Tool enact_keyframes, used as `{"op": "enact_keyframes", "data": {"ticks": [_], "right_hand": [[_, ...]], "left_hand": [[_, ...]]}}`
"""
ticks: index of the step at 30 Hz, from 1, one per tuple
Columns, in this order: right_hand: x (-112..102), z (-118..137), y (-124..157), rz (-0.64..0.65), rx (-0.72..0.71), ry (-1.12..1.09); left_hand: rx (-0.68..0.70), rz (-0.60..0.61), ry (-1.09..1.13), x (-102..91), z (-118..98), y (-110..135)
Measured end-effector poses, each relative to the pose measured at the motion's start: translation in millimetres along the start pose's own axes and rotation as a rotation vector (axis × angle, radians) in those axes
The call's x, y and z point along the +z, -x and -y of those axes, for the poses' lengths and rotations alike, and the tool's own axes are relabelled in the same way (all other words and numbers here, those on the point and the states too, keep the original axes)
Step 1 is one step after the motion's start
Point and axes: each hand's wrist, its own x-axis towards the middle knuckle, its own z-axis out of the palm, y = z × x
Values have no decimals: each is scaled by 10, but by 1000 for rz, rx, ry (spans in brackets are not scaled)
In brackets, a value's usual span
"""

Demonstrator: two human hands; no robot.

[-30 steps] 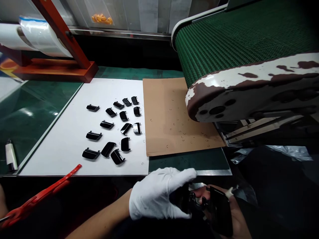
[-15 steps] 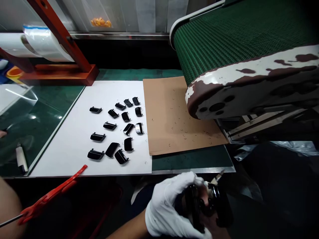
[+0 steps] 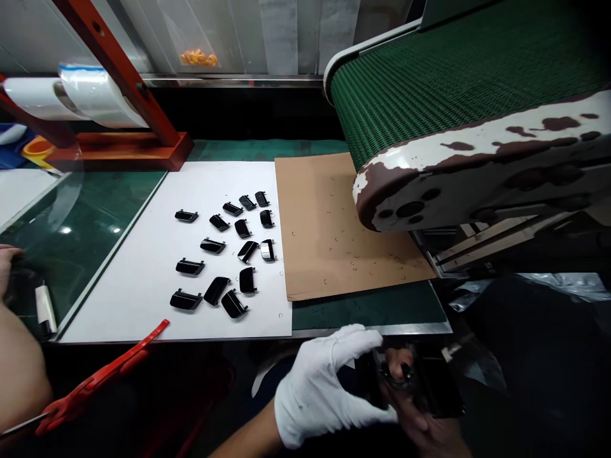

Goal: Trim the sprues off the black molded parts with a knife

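My left hand (image 3: 319,388), in a white glove, grips a glossy black plastic part (image 3: 372,375) from its left side, thumb and fingers spread around it. My bare right hand (image 3: 420,420) is on the same part from the right, its fingers bent round the dark middle piece. Much of this hand is lost in shadow. A small pale tip (image 3: 451,352) sticks out beyond the part on the right; what it belongs to is hard to make out. On the white sheet (image 3: 143,254) ahead lie several small black plastic pieces (image 3: 217,290) with little pegs.
A brown cardboard sheet (image 3: 315,222) with tiny curved scraps lies beside the white sheet. The green conveyor (image 3: 429,83) overhangs it at right. At left are a film roll on a red stand (image 3: 119,143), a pale-handled tool (image 3: 44,308), a red strap (image 3: 109,378) and another person's arm (image 3: 19,369).
My hands have turned the black part and shifted it slightly right. The light pointed tip has moved right and down. At the left, the other person's hand has come further into view.
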Motion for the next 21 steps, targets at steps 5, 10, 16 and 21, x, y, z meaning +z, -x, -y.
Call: {"op": "enact_keyframes", "data": {"ticks": [5, 10, 16, 21], "right_hand": [[-56, 251, -11, 52, 133, 182], [-41, 339, 118, 171, 270, 445], [-281, 350, 114, -228, 78, -9], [-149, 367, -110, -240, -38, -173]], "left_hand": [[-169, 299, -154, -103, -11, -8], [-187, 460, -235, -9, 10, 100], [-195, 176, -569, -307, 157, -70], [-242, -79, -776, -664, 414, -583]]}}
